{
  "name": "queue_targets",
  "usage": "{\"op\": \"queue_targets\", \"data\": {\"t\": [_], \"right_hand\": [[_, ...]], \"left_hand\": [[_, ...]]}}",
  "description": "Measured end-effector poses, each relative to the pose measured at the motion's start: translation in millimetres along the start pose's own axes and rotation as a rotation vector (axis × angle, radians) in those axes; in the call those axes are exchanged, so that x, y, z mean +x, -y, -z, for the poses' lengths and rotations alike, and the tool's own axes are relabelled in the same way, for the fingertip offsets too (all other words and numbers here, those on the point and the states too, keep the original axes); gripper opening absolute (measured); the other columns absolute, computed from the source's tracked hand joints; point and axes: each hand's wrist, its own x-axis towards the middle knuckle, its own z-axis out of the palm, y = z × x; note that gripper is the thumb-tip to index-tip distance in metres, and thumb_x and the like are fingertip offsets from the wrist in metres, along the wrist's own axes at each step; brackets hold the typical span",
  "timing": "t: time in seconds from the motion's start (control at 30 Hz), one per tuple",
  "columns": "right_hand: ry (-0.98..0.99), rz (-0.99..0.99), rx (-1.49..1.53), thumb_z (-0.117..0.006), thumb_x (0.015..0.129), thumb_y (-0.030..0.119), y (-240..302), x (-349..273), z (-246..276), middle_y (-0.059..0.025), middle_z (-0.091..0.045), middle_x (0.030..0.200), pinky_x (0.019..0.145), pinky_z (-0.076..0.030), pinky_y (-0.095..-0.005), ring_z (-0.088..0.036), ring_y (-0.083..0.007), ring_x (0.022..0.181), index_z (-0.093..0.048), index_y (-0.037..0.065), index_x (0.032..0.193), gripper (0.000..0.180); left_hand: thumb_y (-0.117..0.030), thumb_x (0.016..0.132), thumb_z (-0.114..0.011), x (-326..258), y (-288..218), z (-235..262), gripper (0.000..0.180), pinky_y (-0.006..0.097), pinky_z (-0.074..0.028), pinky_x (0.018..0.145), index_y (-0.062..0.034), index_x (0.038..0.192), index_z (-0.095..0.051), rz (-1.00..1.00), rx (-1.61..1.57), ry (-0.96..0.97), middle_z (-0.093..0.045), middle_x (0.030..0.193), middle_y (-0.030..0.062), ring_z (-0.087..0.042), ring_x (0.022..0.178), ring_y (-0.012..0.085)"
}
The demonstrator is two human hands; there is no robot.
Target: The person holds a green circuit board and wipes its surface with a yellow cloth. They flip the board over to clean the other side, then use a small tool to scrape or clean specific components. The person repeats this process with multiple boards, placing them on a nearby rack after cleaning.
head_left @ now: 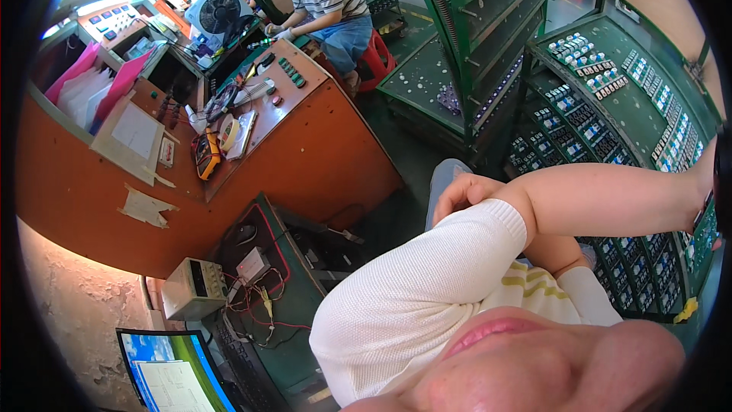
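Observation:
My left arm, in a white knitted sleeve (427,282), reaches across to the right edge. There my left hand (706,177) is mostly cut off by the dark rim, with its fingers hidden. A dark band (703,212) shows at that wrist, beside a rack of small electronic parts. My right forearm (555,252) passes beneath the left arm. My right hand (469,194) comes out on the far side with bent fingers, closed against the left arm near the elbow and sleeve cuff.
Green shelving (503,23) stands ahead, and a green rack (633,114) with blue-and-white parts is at right. Past a brown workbench (305,152) a person (328,11) sits on a red stool (379,61). Left are a multimeter (204,154), power supply (192,290) and monitor (175,370).

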Motion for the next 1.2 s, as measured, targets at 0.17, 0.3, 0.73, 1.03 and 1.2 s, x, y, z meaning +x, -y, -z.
{"op": "queue_targets", "data": {"t": [0.17,0.3,0.73,1.03,1.2], "right_hand": [[-0.103,0.069,-0.041,-0.066,0.090,0.038,-4,-18,4,-0.0117,-0.066,0.104,0.083,-0.049,-0.0351,-0.061,-0.0190,0.096,-0.066,-0.001,0.098,0.040],[-0.194,0.145,-0.140,-0.065,0.091,0.037,-4,-21,2,-0.0112,-0.066,0.103,0.081,-0.049,-0.0344,-0.061,-0.0184,0.094,-0.066,0.000,0.099,0.039],[0.168,0.168,-0.193,-0.063,0.092,0.035,-20,-3,-73,-0.0096,-0.066,0.101,0.075,-0.047,-0.0319,-0.059,-0.0164,0.088,-0.066,0.001,0.101,0.035],[0.299,0.183,-0.248,-0.061,0.093,0.034,-31,21,-100,-0.0084,-0.066,0.099,0.071,-0.046,-0.0302,-0.059,-0.0151,0.084,-0.066,0.003,0.102,0.033],[0.254,0.212,-0.278,-0.060,0.093,0.033,-22,11,-104,-0.0078,-0.066,0.098,0.068,-0.046,-0.0293,-0.058,-0.0143,0.082,-0.066,0.003,0.103,0.032]], "left_hand": [[-0.074,0.077,-0.046,-14,-6,-16,0.079,0.056,-0.049,0.057,-0.0089,0.120,-0.054,0.048,-0.024,0.006,-0.058,0.103,0.0174,-0.062,0.082,0.0332],[-0.076,0.075,-0.046,-46,-35,-43,0.081,0.056,-0.048,0.057,-0.0083,0.120,-0.054,0.150,-0.055,0.062,-0.057,0.102,0.0174,-0.061,0.081,0.0328],[-0.068,0.082,-0.046,-64,-35,-50,0.069,0.050,-0.052,0.062,-0.0086,0.117,-0.054,0.117,-0.190,0.103,-0.059,0.102,0.0159,-0.063,0.086,0.0295],[-0.063,0.087,-0.046,-84,-49,-42,0.061,0.047,-0.055,0.066,-0.0088,0.114,-0.055,0.111,-0.177,0.091,-0.061,0.103,0.0148,-0.063,0.090,0.0272],[-0.060,0.089,-0.046,-85,-53,-44,0.057,0.044,-0.056,0.068,-0.0090,0.113,-0.055,0.128,-0.185,0.102,-0.062,0.103,0.0142,-0.064,0.092,0.0260]]}}
